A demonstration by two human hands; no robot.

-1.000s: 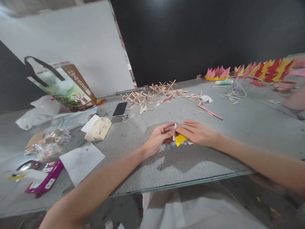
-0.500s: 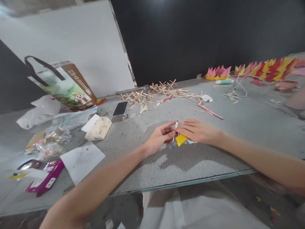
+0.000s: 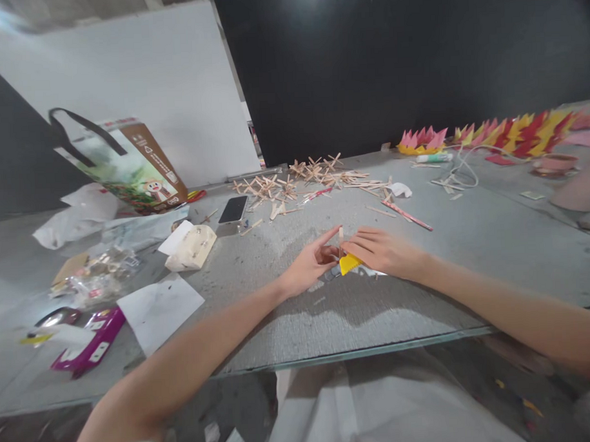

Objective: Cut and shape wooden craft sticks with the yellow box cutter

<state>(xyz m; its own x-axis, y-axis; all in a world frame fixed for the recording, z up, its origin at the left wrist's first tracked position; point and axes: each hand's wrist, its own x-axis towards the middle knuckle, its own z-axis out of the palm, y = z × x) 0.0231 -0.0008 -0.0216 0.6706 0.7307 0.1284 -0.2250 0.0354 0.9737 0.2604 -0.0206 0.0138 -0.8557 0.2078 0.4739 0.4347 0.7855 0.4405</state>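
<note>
Near the table's front edge, my left hand point(image 3: 310, 267) grips a wooden craft stick point(image 3: 340, 235) held upright, its index finger stretched toward the stick's top end. My right hand point(image 3: 388, 251) is closed on a small yellow spreader point(image 3: 349, 264) with a toothed edge, close against the stick. The fingers of that hand lie together over the spreader and partly hide it. Under the hands are a greyish piece point(image 3: 332, 272) and some whitish bits, too small to make out.
Several craft sticks, some joined into star shapes point(image 3: 317, 172), lie in a pile at the back. A phone point(image 3: 233, 210), a tissue pack point(image 3: 191, 248), white paper point(image 3: 161, 309) and a shopping bag point(image 3: 145, 165) are on the left. Folded-paper crowns point(image 3: 422, 141) and a cable point(image 3: 472, 170) sit at right.
The craft stick has turned more upright, and my left index finger is straighter along it. The yellow spreader has tilted and moved slightly up, its toothed edge now showing.
</note>
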